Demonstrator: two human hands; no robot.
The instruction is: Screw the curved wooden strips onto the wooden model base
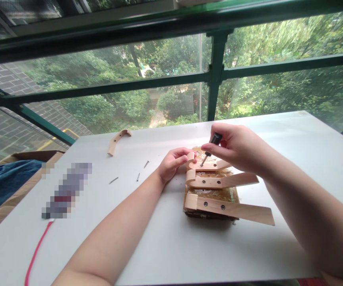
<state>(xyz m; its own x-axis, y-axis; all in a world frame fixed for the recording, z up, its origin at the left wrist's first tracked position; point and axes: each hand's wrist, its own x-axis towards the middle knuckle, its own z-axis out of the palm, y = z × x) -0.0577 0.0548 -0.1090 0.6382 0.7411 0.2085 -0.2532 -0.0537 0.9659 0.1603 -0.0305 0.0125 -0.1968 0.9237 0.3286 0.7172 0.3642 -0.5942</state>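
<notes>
In the middle of the white table (159, 238), a speckled board (226, 194) carries three smooth, curl-ended wooden hooks (231, 209). The left hand (173, 163) pinches the curl of the farthest hook (216, 165); the right hand (237, 147) grips a black-handled screwdriver (214, 141), its tip hard to make out. Thin screws (138, 176) and a spare hook (117, 140) lie toward the far left corner.

A glazed upper-floor balcony serving as a home craft corner: a white table (165, 242) against green-framed windows (216, 73) overlooking treetops (281, 85) and a neighbouring roof (1, 81)

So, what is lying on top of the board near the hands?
Three curved wooden strips lie across the board. The left hand grips the far strip, and the right hand holds a screwdriver against it. The hands cover the board's far edge.
</notes>
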